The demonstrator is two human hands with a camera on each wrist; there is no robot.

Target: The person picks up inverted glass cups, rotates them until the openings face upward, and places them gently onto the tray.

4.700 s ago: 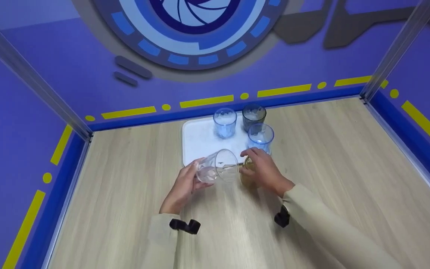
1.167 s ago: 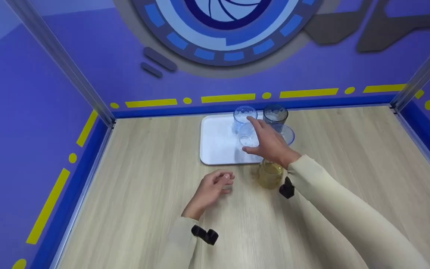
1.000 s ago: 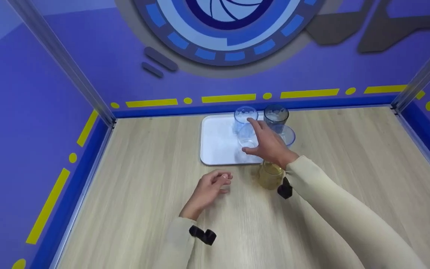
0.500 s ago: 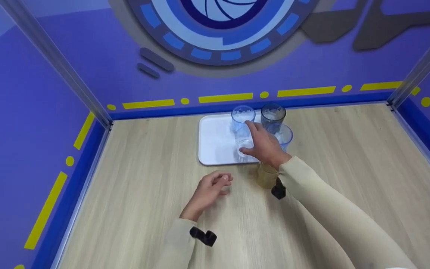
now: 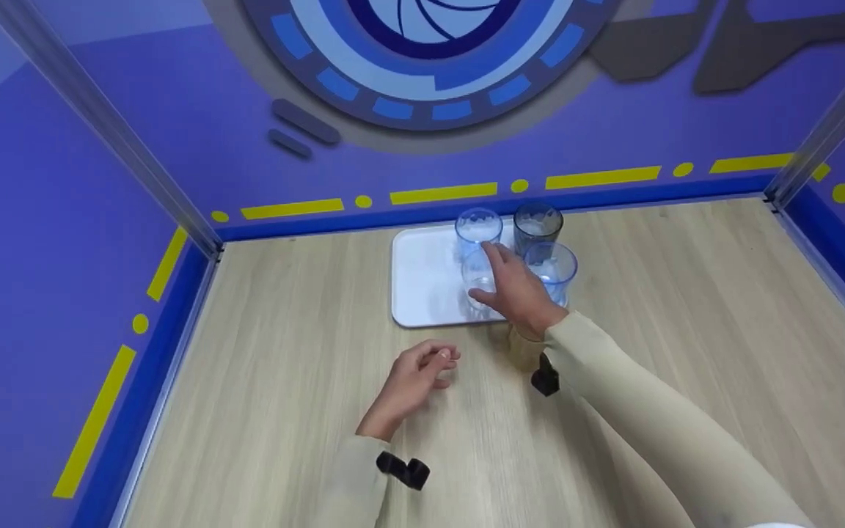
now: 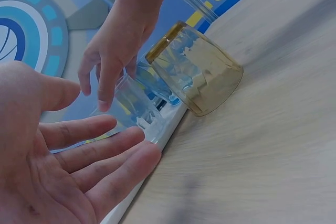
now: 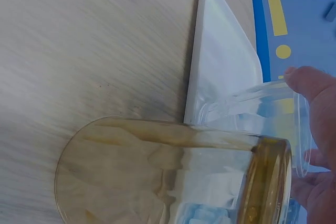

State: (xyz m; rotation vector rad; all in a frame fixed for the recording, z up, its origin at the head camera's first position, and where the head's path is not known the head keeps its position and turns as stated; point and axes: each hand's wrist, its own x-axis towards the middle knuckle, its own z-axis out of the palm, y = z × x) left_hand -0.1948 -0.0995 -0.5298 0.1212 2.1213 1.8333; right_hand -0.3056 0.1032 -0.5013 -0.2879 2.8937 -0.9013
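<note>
My right hand [image 5: 519,293] holds a clear glass [image 5: 475,275] by its rim, over the front part of the white tray [image 5: 422,293]. In the right wrist view the thumb [image 7: 307,82] lies against the rim of the clear glass [image 7: 257,108], and the other fingers are partly hidden. My left hand [image 5: 411,378] is held loosely above the table, short of the tray, touching nothing. Its palm and spread fingers [image 6: 113,153] show in the left wrist view. An amber glass [image 6: 199,69] stands with its thick base up, in front of the tray, partly behind my right wrist.
A pale blue glass [image 5: 478,226], a dark grey glass [image 5: 538,224] and a blue-rimmed glass [image 5: 556,271] stand on the tray's back and right side. A blue-purple wall [image 5: 364,169] rises close behind, with side panels at left and right.
The clear glass, in my left hand at first, is now in my right hand over the tray. It has come down slightly in the last second. My right hand has left the amber glass.
</note>
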